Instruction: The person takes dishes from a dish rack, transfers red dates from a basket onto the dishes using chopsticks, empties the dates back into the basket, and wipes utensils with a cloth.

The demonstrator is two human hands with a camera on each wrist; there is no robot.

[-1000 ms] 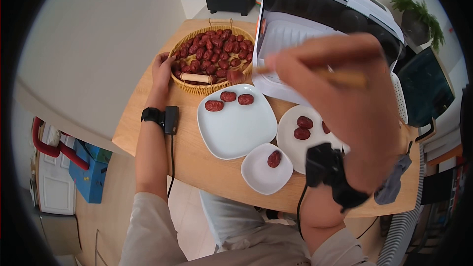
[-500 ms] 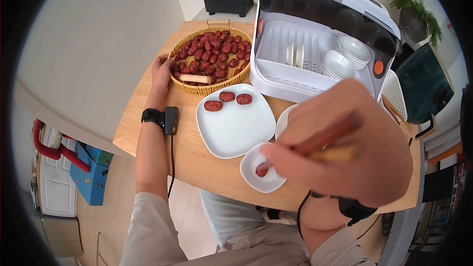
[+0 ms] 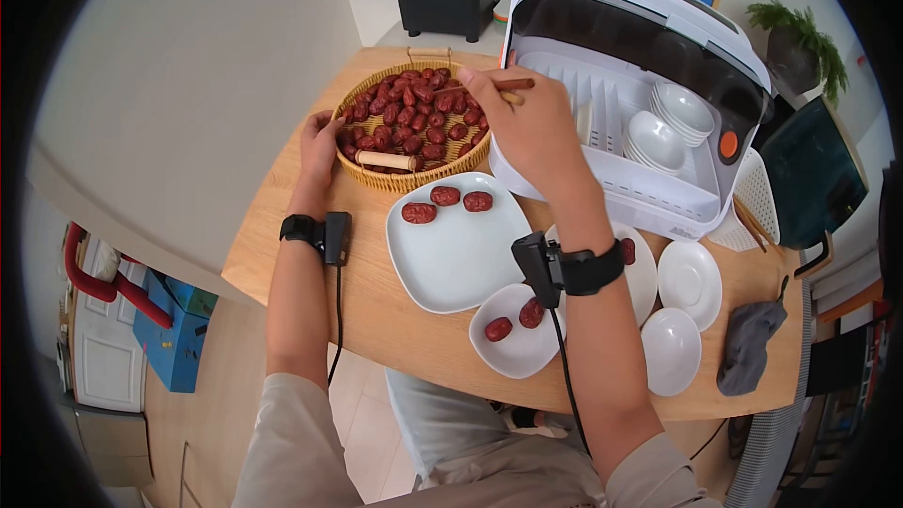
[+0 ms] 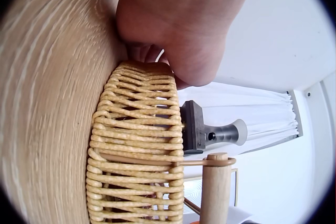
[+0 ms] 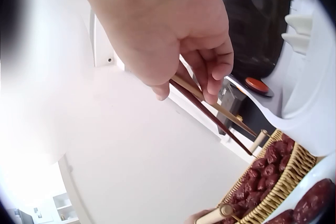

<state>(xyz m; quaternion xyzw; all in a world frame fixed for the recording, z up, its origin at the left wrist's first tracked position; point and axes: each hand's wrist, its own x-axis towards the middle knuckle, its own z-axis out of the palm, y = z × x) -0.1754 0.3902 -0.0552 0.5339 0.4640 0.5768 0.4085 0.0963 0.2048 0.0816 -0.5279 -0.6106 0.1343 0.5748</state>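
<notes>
My right hand point(image 3: 541, 132) holds a pair of chopsticks point(image 5: 231, 135), one dark and one light, over the round wicker basket point(image 3: 423, 181). In the right wrist view their tips stand apart with nothing between them. Wrinkled red dates point(image 3: 409, 118) fill much of the basket. My left hand point(image 3: 318, 146) grips the basket's left side; the left wrist view shows the thumb at its woven rim point(image 4: 176, 77). In front, a white square plate point(image 3: 461, 259) bears three dates along its far side. Two dates point(image 3: 499, 328) lie in a small white dish point(image 3: 513, 357) nearer me.
Right of the basket stands an open white dish box point(image 3: 611, 165) with stacked bowls point(image 3: 656, 139). A round plate point(image 3: 641, 287) with a date point(image 3: 628, 251) lies partly behind my right forearm. Further right are a saucer point(image 3: 691, 282), a small dish point(image 3: 672, 353) and a grey cloth point(image 3: 748, 348).
My right hand has gone from the small dish back to over the basket with the chopsticks. The small dish now shows two dates where one lay earlier. My left hand keeps its grip.
</notes>
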